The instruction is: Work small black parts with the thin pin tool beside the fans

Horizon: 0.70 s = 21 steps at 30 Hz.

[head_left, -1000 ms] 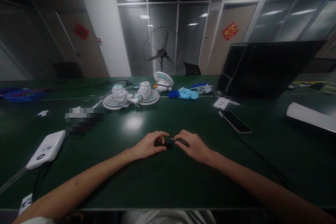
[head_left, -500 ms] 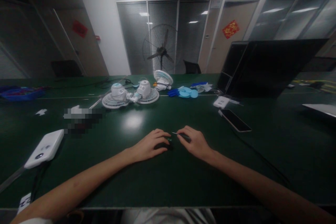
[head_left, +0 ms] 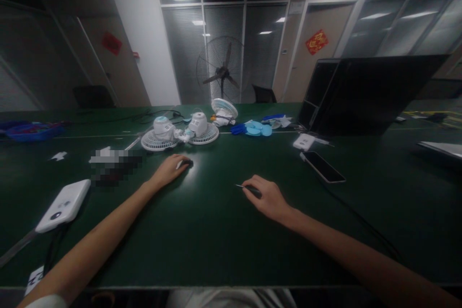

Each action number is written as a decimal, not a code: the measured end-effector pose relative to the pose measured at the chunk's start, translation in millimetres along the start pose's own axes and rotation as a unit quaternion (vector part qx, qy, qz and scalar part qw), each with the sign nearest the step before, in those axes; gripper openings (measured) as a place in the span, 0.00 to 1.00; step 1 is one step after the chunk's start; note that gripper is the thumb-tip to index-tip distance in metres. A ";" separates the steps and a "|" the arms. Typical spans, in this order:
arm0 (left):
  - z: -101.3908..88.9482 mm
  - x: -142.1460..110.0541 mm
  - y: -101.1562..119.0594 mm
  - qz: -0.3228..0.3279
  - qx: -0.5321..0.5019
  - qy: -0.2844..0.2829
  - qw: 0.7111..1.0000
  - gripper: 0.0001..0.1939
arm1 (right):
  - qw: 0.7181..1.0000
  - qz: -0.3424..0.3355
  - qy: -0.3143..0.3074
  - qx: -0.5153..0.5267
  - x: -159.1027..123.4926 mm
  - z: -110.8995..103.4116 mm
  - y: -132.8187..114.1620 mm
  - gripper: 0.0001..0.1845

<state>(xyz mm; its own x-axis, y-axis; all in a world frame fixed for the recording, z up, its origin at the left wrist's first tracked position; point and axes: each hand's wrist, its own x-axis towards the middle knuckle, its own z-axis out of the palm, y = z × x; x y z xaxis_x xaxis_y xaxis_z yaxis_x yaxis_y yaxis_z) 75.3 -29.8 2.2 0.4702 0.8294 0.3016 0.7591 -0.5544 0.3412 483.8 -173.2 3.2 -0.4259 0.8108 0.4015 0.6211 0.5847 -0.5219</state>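
Observation:
My right hand [head_left: 267, 196] is closed around the dark handle of a small screwdriver [head_left: 253, 191], and its thin metal shaft points left just above the table. Farther off to the left, my left hand [head_left: 171, 169] is closed on a small dark object [head_left: 186, 164] that I cannot make out more exactly; the fingers cover part of it. Beyond that hand lie two small white fans [head_left: 159, 142] [head_left: 203, 135], turned face down and close together.
A third white fan [head_left: 224, 108] stands behind, near blue gloves [head_left: 256, 128]. On the right are a phone [head_left: 322, 167], a white device [head_left: 303, 142] and a large dark monitor [head_left: 375, 96]. A white power bank-like box [head_left: 64, 206] and a blue basket [head_left: 34, 131] are on the left.
My left hand has moved away from the screwdriver tip, leftward and farther across the table, carrying the small dark object. My right hand has stayed almost in place with the screwdriver.

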 end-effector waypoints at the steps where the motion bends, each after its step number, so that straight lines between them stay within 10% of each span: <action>1: -4.7 -1.4 -12.8 -0.015 0.014 0.003 1.000 0.20 | 1.000 0.000 0.001 0.000 0.3 0.4 0.5 0.09; 21: -1.4 -2.2 -86.8 -0.070 0.015 0.089 0.993 0.22 | 1.000 0.000 -0.008 0.018 0.0 -0.2 -0.9 0.09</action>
<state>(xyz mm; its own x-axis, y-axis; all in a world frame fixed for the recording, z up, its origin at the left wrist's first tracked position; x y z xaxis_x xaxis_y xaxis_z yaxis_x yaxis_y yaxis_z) 7.7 16.4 -26.8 0.2735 0.8717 0.4067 0.8262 -0.4294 0.3647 483.4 -173.7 3.9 -0.4371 0.8107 0.3895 0.5969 0.5854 -0.5486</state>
